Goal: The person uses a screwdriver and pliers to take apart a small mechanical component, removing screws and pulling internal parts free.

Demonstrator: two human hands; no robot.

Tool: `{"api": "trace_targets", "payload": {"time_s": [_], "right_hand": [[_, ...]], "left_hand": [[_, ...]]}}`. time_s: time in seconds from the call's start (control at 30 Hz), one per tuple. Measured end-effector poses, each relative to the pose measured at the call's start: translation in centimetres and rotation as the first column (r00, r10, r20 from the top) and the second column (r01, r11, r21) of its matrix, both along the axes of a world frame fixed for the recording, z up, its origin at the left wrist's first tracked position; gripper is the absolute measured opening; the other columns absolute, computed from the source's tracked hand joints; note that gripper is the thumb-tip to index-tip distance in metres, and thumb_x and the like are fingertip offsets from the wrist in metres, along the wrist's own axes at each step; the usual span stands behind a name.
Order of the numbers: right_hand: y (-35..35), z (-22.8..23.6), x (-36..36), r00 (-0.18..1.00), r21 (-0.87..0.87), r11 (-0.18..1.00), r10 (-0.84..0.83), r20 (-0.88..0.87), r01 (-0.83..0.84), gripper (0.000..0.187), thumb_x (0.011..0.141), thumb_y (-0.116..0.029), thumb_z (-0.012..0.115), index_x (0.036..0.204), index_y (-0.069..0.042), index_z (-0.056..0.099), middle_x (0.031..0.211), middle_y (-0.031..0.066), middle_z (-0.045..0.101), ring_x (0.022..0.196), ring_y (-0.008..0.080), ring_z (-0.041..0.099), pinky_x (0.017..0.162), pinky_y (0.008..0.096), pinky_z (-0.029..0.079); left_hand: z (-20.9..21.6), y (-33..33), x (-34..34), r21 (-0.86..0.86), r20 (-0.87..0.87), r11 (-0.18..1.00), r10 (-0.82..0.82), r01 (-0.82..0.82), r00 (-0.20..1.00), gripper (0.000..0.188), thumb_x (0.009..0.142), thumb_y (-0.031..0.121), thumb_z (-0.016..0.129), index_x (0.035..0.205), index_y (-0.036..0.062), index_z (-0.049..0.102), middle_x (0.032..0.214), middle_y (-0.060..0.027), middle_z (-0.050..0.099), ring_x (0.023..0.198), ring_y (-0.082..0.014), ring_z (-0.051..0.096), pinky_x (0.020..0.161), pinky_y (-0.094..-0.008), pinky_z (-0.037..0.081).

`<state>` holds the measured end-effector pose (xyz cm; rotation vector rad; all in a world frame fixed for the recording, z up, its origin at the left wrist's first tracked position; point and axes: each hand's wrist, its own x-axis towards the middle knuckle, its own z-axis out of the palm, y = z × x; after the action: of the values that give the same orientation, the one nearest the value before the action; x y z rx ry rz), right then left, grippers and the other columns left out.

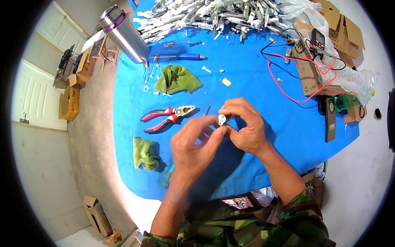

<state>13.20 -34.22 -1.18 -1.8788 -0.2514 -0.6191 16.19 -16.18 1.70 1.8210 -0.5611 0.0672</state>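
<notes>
Nearest us, sm. white round pc. [221, 120] sits betw. our L hand [192, 144] and R hand [250, 131], fingers of both pinched nearly closed on it, above blue surface [292, 136]; red-black pliers [170, 117] lie to L, green cloth [177, 79] beyond them, steel flask [126, 38] back L.
</notes>
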Motion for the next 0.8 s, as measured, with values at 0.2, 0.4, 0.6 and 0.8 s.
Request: {"api": "trace_targets", "payload": {"time_s": [0.2,0.4,0.6,0.8], "right_hand": [[0.1,-0.1,0.0,1.000,0.001,1.000,0.011,0.005,-0.011,0.044,0.076,0.010,0.084,0.116,-0.004,0.073,0.116,0.0121,0.069,0.099,0.0221,0.076,0.085,0.0332,0.065],[0.1,-0.2,-0.1,1.000,0.014,1.000,0.010,0.015,-0.011,0.043,0.076,0.009,0.085,0.115,-0.004,0.073,0.115,0.0122,0.070,0.098,0.0226,0.076,0.083,0.0339,0.064],[0.4,-0.1,-0.1,0.999,-0.052,0.998,-0.031,0.044,0.033,0.043,0.073,0.006,0.088,0.111,-0.007,0.074,0.109,0.0124,0.071,0.094,0.0265,0.075,0.080,0.0366,0.062],[0.7,0.0,-0.3,0.998,-0.058,0.997,-0.043,0.044,0.045,0.043,0.070,0.003,0.090,0.109,-0.008,0.075,0.107,0.0095,0.072,0.094,0.0277,0.074,0.080,0.0377,0.060]], "left_hand": [[0.3,-0.2,-0.3,-0.016,0.010,1.000,0.018,-0.018,1.000,0.020,0.090,0.001,0.084,0.110,-0.0001,0.078,0.096,-0.0078,0.078,0.074,-0.0103,0.071,0.063,-0.0251,0.057],[0.4,-0.1,-0.5,0.000,0.053,1.000,0.023,-0.024,0.998,0.020,0.092,-0.001,0.082,0.112,-0.0013,0.078,0.095,-0.0073,0.078,0.073,-0.0082,0.069,0.064,-0.0241,0.056],[0.9,-0.1,-0.9,0.033,0.128,0.998,0.053,-0.058,0.990,0.021,0.091,-0.001,0.082,0.112,-0.0001,0.078,0.098,-0.0093,0.078,0.077,-0.0100,0.070,0.064,-0.0247,0.057],[0.4,-0.1,-0.8,0.076,0.275,0.994,0.053,-0.077,0.960,0.021,0.091,-0.003,0.082,0.111,0.0004,0.077,0.102,-0.0121,0.079,0.084,-0.0156,0.075,0.067,-0.0277,0.060]]}}
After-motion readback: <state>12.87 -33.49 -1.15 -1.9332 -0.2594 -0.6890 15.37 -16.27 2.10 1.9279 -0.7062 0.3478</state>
